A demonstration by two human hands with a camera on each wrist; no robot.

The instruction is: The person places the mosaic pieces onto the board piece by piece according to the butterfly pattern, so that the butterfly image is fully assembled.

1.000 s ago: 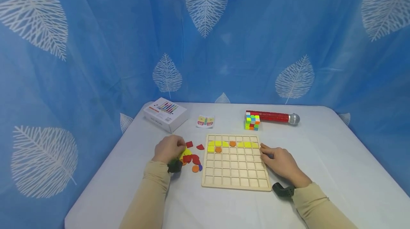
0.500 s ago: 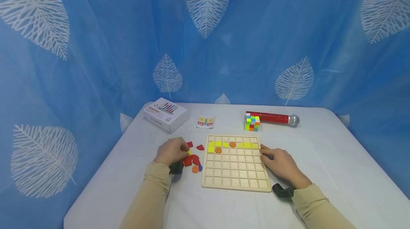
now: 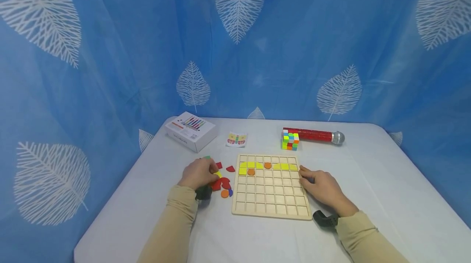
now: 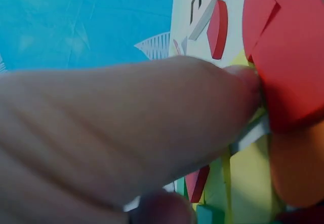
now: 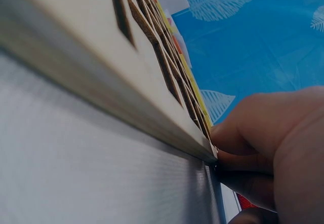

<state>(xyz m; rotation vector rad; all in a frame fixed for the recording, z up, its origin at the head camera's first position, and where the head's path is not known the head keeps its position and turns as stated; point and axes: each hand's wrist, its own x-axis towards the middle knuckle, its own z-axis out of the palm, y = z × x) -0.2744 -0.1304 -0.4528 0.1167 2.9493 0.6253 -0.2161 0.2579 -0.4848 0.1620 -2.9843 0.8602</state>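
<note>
Board (image 3: 272,197) of pale, smooth wood, square with shallow gridded cells, lies just left of the right hand (image 3: 321,187); thin yellow squares (image 3: 250,165) and orange discs (image 3: 251,172) sit in some cells. Flat red pieces (image 3: 226,182) with straight and curved sides lie right beside the left hand (image 3: 198,173). Its fingers are bent, one tip touching a yellow piece (image 3: 219,174); whether it pinches anything I cannot tell. The right hand's fingertips (image 5: 221,137), close together, hold the board's edge.
</note>
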